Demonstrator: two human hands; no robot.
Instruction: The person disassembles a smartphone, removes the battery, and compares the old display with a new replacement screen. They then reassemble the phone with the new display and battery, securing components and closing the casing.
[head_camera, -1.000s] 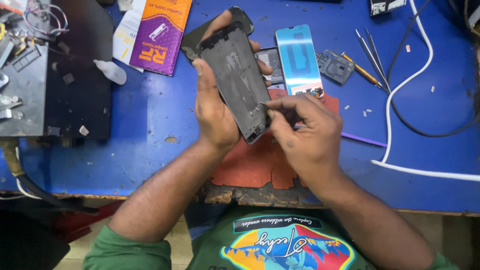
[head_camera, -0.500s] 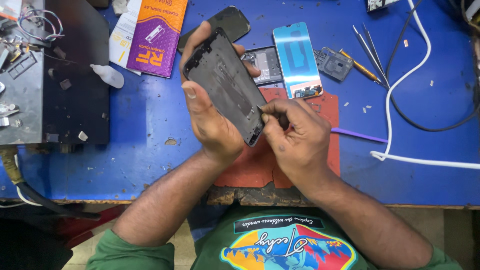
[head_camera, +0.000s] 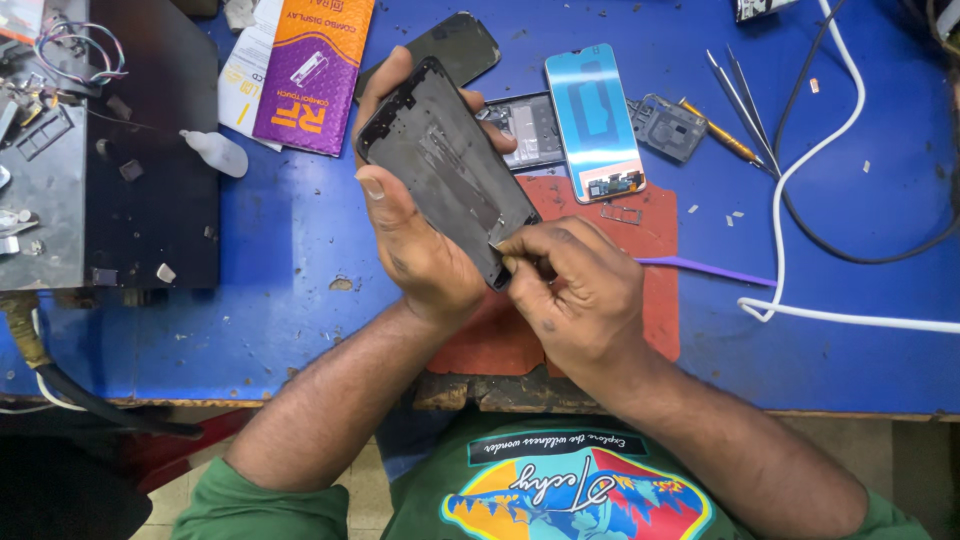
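Over a blue workbench (head_camera: 300, 260), left hand (head_camera: 420, 250) clamps a thin, likely fragile phone frame (head_camera: 450, 170) by its edges; right hand (head_camera: 575, 290) pinches its lower corner.

- blue bench (head_camera: 300, 300), scuffed; red mat (head_camera: 660, 290) near front edge
- on bench: purple box (head_camera: 312, 75); tweezers (head_camera: 740, 95); white cable (head_camera: 800, 170); purple pry tool (head_camera: 705, 270); blk metal block (head_camera: 110, 190) at left

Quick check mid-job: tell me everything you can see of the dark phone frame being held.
The phone frame is a flat, dark grey rectangle with rounded corners, looking like scuffed, dusty metal or plastic, with faint residue patches on its inner face. It is held tilted above the blue bench, top end toward upper left. The left hand grips its long edges; the right hand pinches its lower corner.
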